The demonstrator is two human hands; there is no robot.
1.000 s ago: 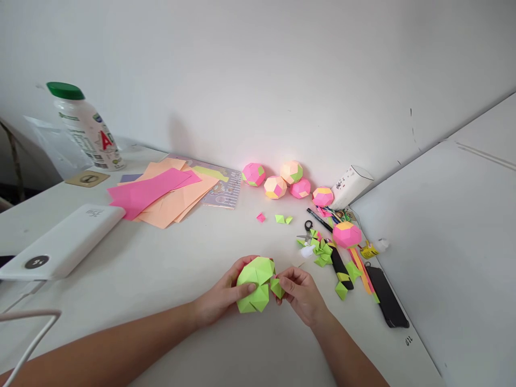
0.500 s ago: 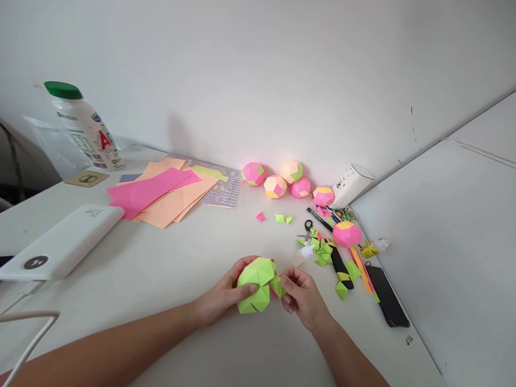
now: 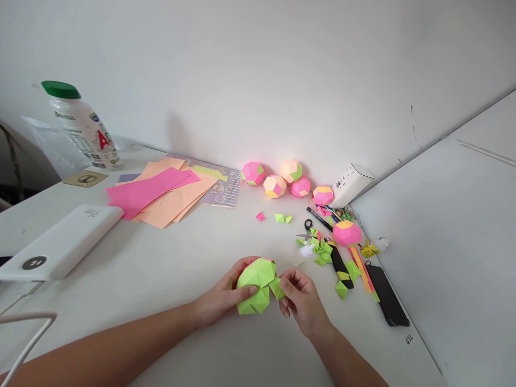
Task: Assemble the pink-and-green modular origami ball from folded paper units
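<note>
A green folded-paper ball (image 3: 258, 277) rests in my left hand (image 3: 229, 293), whose fingers wrap behind it while the thumb presses on its front. My right hand (image 3: 302, 298) is closed in a pinch on a small green folded-paper piece (image 3: 276, 288) at the ball's right side. That piece appears to touch the ball's edge; whether it is tucked in cannot be made out. Beyond the right hand lies a heap of loose green paper pieces (image 3: 321, 251). Farther back are two small green pieces (image 3: 279, 218) and a pink piece (image 3: 260, 216).
Finished pink and peach paper balls (image 3: 274, 186) stand along the wall, and another ball (image 3: 347, 234) sits at right. Scissors (image 3: 308, 226), a glue bottle (image 3: 373, 248) and a black phone (image 3: 387, 295) lie right. Paper sheets (image 3: 151, 192), a power bank (image 3: 64, 242) and a bottle (image 3: 83, 126) are left.
My right hand has shifted the small green piece against the ball's right edge, turning it slightly. The left hand keeps its hold on the ball.
</note>
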